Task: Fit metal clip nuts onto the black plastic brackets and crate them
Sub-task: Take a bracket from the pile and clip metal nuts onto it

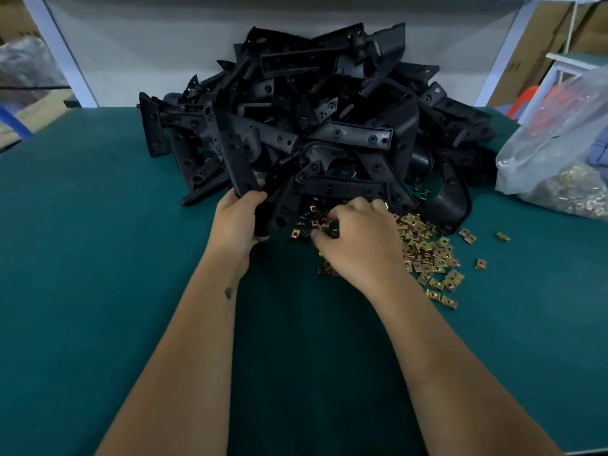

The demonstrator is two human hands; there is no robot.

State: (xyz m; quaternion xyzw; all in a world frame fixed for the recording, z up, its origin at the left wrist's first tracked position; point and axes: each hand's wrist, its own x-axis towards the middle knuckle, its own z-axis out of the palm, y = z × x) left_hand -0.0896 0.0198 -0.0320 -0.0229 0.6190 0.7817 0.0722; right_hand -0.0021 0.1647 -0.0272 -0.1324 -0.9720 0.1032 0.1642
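Early stage, by look of it. Left hand [237, 222] gripped one black bracket [241, 174] at front edge of big unsorted bracket pile [329, 110]. Right hand [357, 240] curled over loose clip nuts [427, 255] on green table [98, 241] (whether it pinched one, cannot tell). No crate in view; nearly everything left.

This is a factory or warehouse assembly station for manual piecework. A workbench covered in green matting [98, 258] carries a large loose heap of identical black plastic brackets [316, 126] at the far centre, with brass-coloured clip nuts [427, 255] scattered in bulk near it on the right. A clear plastic bag [559, 149] holding more nuts sits at the far right. Stacked cardboard cartons [539, 44] stand beyond the bench on the right, behind a white metal frame post [506, 51].
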